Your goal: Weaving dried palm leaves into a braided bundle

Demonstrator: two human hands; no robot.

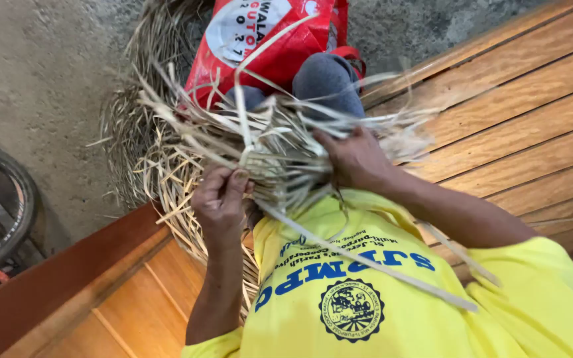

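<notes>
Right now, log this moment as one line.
left hand: pinching pale dried leaf strips | right hand: gripping same woven bundle | behind: red printed plastic sack | seat: brown wooden slat bench

This looks like a home craft spot at the edge of a house, half indoors and half yard. A varnished wooden plank floor (518, 126) ends at a rough concrete ground (48, 86); on the concrete just beyond the planks lie heaps of dried palm strips (147, 152), a red sack (260, 46) and, further off, a bicycle tyre (8, 199).
</notes>
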